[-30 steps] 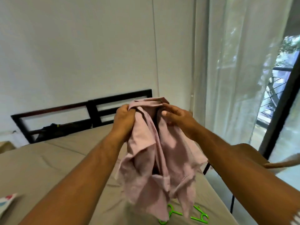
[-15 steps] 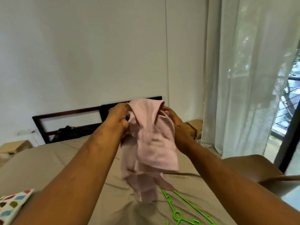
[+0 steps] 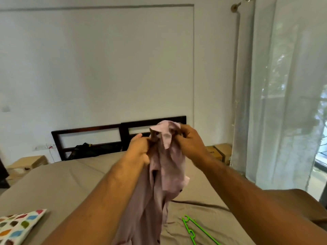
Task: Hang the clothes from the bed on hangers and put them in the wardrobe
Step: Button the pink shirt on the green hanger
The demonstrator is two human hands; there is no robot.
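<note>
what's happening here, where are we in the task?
A person holds a pale pink shirt up over the bed, left hand and right hand both gripping it near the collar while the rest hangs down. It isn't on a hanger yet: the green hanger lies on the bed to the right, untouched. No wardrobe is in view.

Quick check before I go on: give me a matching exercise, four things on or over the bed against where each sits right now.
Things:
1. pink shirt
2. green hanger
3. spotted pillow
4. dark clothing

Places:
A. lower left corner of the bed
B. held up by the left hand and the right hand
C. against the headboard
D. flat on the sheet, below the right arm

Pairs: 1-B, 2-D, 3-A, 4-C
</note>
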